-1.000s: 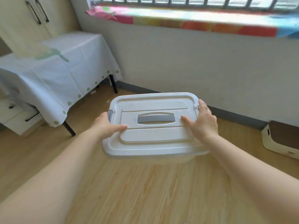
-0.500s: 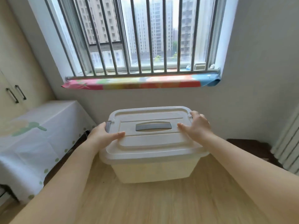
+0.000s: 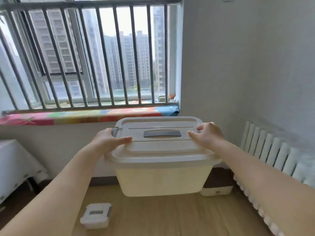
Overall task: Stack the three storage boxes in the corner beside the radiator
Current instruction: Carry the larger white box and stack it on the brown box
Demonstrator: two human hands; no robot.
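Note:
I hold a large translucent white storage box (image 3: pixel 162 178) with a grey lid handle up in the air, in front of the window wall. My left hand (image 3: pixel 109 140) grips the lid's left edge by a grey clip. My right hand (image 3: pixel 208 136) grips the lid's right edge. A small white storage box (image 3: pixel 96 215) with grey clips sits on the wooden floor, below and to the left of the held box. The white radiator (image 3: pixel 276 150) runs along the right wall. The corner lies behind the held box.
A low white box with a dark brown top (image 3: pixel 217 184) sits on the floor in the corner beside the radiator, partly hidden by the held box. A table under a white cloth (image 3: pixel 15 166) stands at the left. A barred window and colourful sill cover (image 3: pixel 85 114) are ahead.
The view has tilted up and turned right toward the corner, with the box carried along in both hands and lifted. The radiator and the small floor box have come into sight.

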